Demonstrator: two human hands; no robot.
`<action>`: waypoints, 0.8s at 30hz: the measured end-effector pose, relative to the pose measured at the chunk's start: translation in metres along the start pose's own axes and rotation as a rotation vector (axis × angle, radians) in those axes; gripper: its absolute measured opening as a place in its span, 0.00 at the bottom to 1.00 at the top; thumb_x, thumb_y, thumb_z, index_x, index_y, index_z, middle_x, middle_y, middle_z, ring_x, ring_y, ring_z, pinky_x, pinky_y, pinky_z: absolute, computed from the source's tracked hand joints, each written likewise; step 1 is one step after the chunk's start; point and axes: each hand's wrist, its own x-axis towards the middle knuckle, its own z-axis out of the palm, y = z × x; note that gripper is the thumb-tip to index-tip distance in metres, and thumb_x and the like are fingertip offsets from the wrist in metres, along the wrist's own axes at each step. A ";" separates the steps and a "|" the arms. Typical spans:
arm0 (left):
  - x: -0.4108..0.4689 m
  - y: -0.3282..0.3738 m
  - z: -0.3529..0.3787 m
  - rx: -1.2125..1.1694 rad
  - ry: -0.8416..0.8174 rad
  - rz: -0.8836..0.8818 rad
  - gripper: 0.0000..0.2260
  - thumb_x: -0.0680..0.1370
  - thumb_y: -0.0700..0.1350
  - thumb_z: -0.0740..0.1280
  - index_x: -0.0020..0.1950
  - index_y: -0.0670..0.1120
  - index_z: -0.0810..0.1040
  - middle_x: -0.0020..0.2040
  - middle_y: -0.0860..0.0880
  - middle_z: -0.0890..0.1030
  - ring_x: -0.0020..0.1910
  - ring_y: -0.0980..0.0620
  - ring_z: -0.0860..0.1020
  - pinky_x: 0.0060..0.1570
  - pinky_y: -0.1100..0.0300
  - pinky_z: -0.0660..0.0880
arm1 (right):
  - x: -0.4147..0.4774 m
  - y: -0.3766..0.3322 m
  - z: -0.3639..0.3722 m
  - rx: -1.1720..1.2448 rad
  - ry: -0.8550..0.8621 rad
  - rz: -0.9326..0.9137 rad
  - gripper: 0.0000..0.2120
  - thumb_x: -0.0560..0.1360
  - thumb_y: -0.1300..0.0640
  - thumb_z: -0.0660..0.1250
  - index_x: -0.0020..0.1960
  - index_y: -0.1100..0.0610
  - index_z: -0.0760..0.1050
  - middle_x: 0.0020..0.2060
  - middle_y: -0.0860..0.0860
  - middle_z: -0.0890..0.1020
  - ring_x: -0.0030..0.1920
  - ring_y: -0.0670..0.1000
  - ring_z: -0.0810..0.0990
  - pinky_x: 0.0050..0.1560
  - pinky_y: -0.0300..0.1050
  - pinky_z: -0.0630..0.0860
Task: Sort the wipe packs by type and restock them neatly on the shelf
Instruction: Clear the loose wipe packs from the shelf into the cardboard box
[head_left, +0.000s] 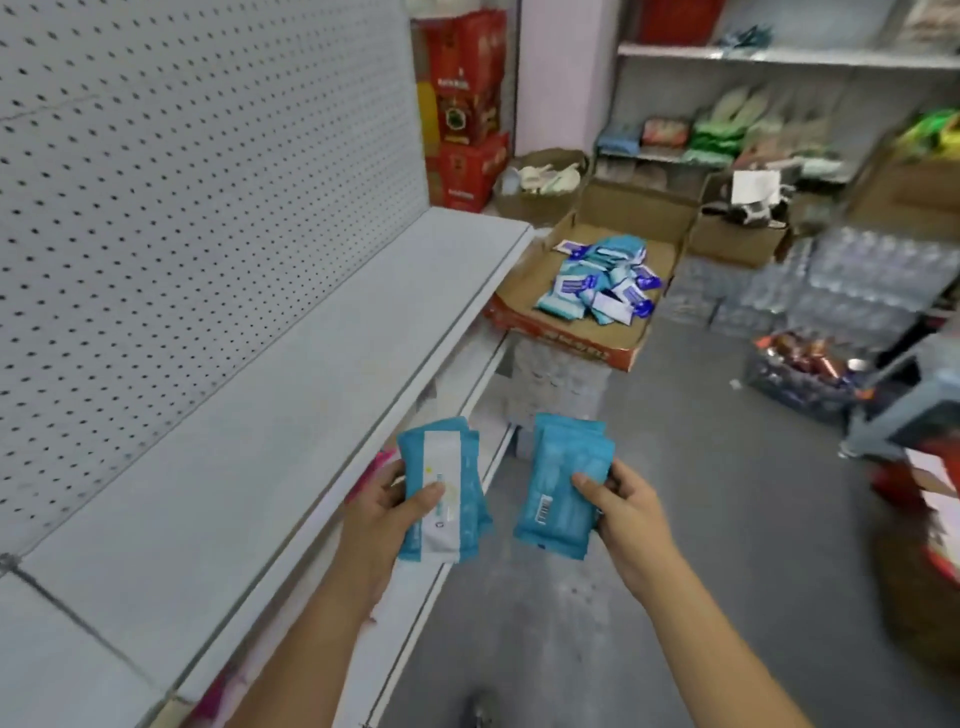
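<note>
My left hand grips a small stack of teal wipe packs, the top one face up with a white label strip. My right hand holds a second stack of teal wipe packs, back side up with a barcode showing. Both stacks hover over the front edge of the grey shelf, whose board is bare. Farther ahead, an open cardboard box holds a loose heap of teal and white-blue wipe packs.
A pegboard back panel rises behind the shelf. Red cartons stand at the far end. Cases of bottled water, a crate of bottles, more cardboard boxes and a stocked rack line the right side. Grey floor lies between.
</note>
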 end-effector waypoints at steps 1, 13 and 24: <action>0.016 -0.002 0.015 0.009 -0.032 -0.008 0.23 0.69 0.43 0.78 0.62 0.44 0.79 0.57 0.40 0.84 0.55 0.38 0.83 0.57 0.43 0.78 | 0.009 -0.005 -0.013 0.000 0.027 -0.003 0.12 0.77 0.66 0.67 0.59 0.58 0.78 0.52 0.55 0.86 0.53 0.56 0.85 0.54 0.56 0.81; 0.220 -0.003 0.205 0.031 -0.278 -0.086 0.29 0.61 0.49 0.79 0.59 0.43 0.81 0.55 0.43 0.85 0.54 0.39 0.83 0.55 0.45 0.80 | 0.145 -0.102 -0.125 -0.016 0.278 -0.048 0.14 0.76 0.66 0.69 0.61 0.55 0.78 0.53 0.53 0.86 0.53 0.55 0.85 0.53 0.56 0.81; 0.366 -0.014 0.375 0.067 -0.332 -0.168 0.23 0.66 0.41 0.80 0.60 0.45 0.80 0.54 0.44 0.86 0.50 0.43 0.85 0.52 0.47 0.81 | 0.295 -0.174 -0.251 0.024 0.348 -0.074 0.15 0.74 0.68 0.71 0.59 0.59 0.79 0.52 0.56 0.86 0.53 0.59 0.85 0.56 0.61 0.80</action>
